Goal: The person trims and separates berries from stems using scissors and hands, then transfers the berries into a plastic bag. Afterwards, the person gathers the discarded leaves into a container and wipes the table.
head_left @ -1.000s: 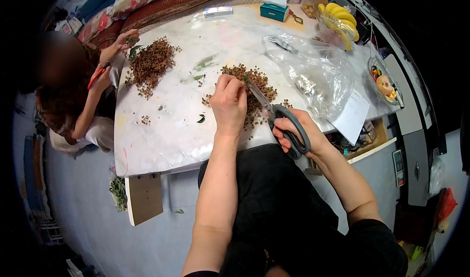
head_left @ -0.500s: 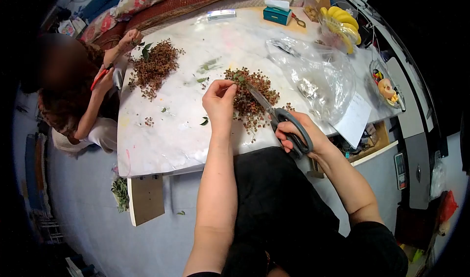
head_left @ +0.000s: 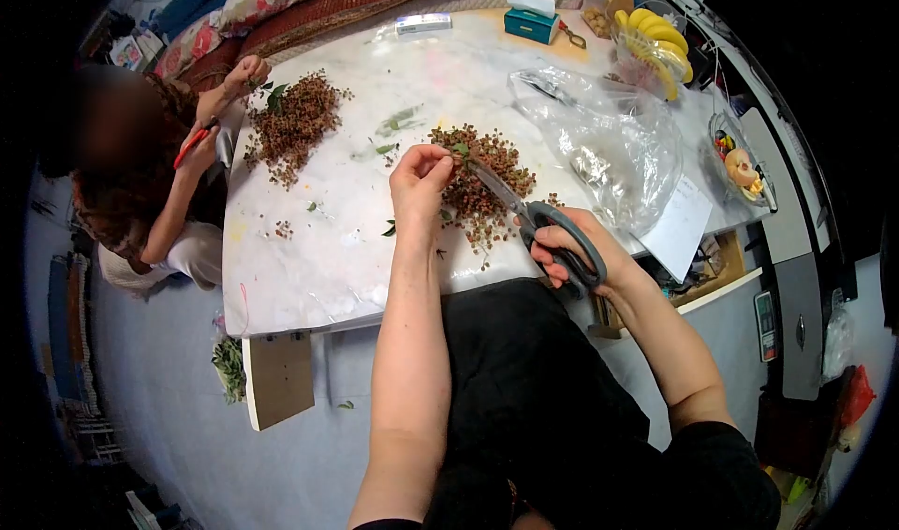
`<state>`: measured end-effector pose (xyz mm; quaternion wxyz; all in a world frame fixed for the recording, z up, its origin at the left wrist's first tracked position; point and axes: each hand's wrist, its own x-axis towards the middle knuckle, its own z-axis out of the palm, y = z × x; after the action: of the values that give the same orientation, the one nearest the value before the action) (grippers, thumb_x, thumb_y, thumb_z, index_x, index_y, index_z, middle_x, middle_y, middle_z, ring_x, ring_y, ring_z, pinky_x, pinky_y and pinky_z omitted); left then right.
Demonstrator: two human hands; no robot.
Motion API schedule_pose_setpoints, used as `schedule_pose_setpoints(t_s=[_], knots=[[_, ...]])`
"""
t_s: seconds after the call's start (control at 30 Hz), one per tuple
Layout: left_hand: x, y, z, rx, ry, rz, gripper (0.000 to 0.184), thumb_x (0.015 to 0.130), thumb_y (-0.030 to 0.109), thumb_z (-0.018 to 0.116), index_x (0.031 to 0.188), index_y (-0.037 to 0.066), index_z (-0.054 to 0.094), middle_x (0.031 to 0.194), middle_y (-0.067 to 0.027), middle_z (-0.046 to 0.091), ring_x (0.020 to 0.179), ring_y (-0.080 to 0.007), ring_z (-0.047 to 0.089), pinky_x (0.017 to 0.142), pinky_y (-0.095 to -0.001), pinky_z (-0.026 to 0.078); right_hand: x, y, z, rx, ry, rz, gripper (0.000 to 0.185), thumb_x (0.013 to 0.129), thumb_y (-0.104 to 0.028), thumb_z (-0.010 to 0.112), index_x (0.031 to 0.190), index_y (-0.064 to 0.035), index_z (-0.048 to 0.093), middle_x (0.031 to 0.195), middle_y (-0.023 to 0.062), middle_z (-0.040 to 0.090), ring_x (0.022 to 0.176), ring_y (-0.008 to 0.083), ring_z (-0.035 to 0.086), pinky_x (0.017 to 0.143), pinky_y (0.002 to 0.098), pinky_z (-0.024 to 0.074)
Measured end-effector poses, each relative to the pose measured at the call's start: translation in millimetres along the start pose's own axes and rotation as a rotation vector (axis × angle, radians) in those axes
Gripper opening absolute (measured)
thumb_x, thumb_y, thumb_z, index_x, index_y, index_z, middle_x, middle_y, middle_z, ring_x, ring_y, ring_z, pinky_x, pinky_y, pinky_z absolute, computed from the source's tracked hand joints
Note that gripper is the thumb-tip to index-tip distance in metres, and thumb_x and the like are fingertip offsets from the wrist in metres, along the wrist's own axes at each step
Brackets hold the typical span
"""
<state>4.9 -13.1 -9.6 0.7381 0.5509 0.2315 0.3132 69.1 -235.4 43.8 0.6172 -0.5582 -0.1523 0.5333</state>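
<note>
Sprig (head_left: pixel 460 150): small, green leafy bits, pinched between left hand (head_left: pixel 418 188) thumb and fingers, over the near heap (head_left: pixel 489 172) on the white table (head_left: pixel 318 249). Heap is loose, reddish-brown, small round berry-like clusters on thin stems. Right hand (head_left: pixel 573 246) grips grey-handled scissors (head_left: pixel 548 219), blades pointing at the sprig; contact can't be told. Clear plastic bag (head_left: pixel 613 160) right of heap. Second heap (head_left: pixel 295 123) off left, beside a person (head_left: pixel 140 188) holding red-handled scissors (head_left: pixel 191 146).

We see smooth, shiny metal blades on the scissors (head_left: pixel 568 246), matt grey handles, and glossy, crinkled clear plastic bag (head_left: pixel 613 151)
</note>
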Motion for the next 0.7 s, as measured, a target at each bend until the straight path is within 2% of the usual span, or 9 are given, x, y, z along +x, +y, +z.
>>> schedule_pose_setpoints(t_s=[0.2,0.37,0.7], knots=[[-1.4,3.5,4.3,-0.012,-0.006,-0.094,0.01,0.085,-0.001,0.059,0.091,0.006,0.06,0.084,-0.0001,0.06,0.075,-0.008,0.055,0.065,-0.0225,0.046,0.1,-1.2,-0.4,-0.01,0.01,0.002,0.035,0.087,-0.013,0.055,0.117,0.0034,0.052,0.066,0.0045,0.051,0.043,0.0079,0.046,0.041,0.0225,0.0418],[-1.4,6.1,5.7,-0.049,-0.014,-0.133,0.008,0.086,-0.002,0.058,0.091,0.004,0.06,0.08,-0.0014,0.059,0.066,-0.007,0.053,0.053,-0.0175,0.039,1.2,-0.5,-1.1,-0.032,-0.011,-0.011,0.032,0.086,-0.01,0.056,0.115,0.0041,0.053,0.066,0.0048,0.052,0.044,0.0081,0.048,0.041,0.0223,0.0423],[3.8,0.9,3.4,-0.013,-0.007,-0.149,0.008,0.085,-0.002,0.059,0.089,0.005,0.061,0.078,0.0,0.058,0.063,-0.0055,0.05,0.05,-0.016,0.035,4.5,2.4,-6.5,-0.123,-0.041,-0.066,0.017,0.087,-0.01,0.058,0.098,0.0014,0.054,0.064,0.0018,0.05,0.045,0.0059,0.048,0.041,0.0206,0.0408]])
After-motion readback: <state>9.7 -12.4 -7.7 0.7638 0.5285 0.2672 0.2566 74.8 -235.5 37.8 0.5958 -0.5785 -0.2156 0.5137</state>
